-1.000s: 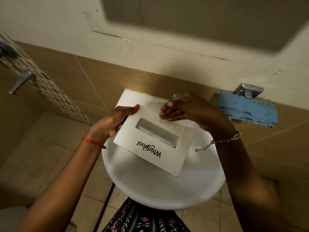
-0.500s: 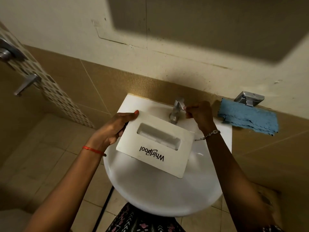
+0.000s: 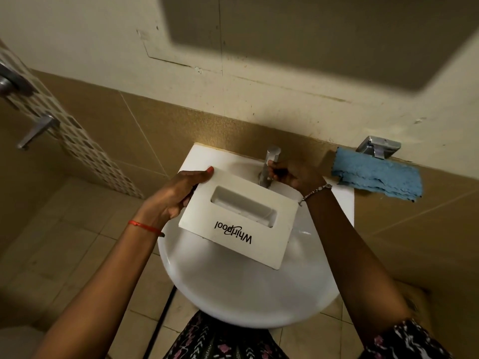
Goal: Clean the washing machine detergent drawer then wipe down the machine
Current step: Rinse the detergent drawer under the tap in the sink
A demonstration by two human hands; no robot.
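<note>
The right hand has its fingers curled round the tap. The left hand grips the detergent drawer by its edge, over the sink. Open the water gently, then bring the drawer's compartments under the spout so that splashes stay inside the basin.

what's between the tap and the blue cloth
In the head view, the right hand, gripping the tap, fills most of that stretch; past it only brown wall tile before the blue cloth.
</note>
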